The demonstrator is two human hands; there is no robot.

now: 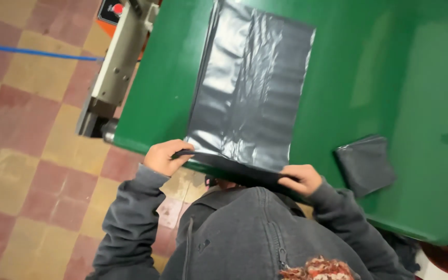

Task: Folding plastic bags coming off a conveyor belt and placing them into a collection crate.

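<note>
- The glossy green tabletop [390, 93] ends at a rounded near edge just in front of the person's grey zip-up jacket [245, 233], and its left edge runs diagonally up toward a beige machine housing [117, 62] bolted at the corner.
- The long sheet of shiny dark-grey plastic film [250, 88] lies flat down the middle of the table, its far end near the top of the view and its near end reaching the table's front edge.
- To the right of the sheet there is a broad stretch of bare green surface; the only thing on it is a small folded square of the same dark plastic [365, 165], lying well apart from the sheet, near the front right corner.
- To the left of the sheet a narrower strip of green stays open before the table's edge drops to the red-and-cream checkered tile floor [22, 129], where a blue cable [32, 52] crosses.
- The left hand [164, 157] is closed on the near left corner of the sheet, fingers curled over and pinching it at the table's edge.
- The right hand [301, 179] pinches the near right corner in the same way, knuckles up.
- Between the two hands the sheet's near end is turned over into a dark, flat band pulled taut along the table edge.
- The film itself is creased lengthwise, with pale glare streaking its ripples.
</note>
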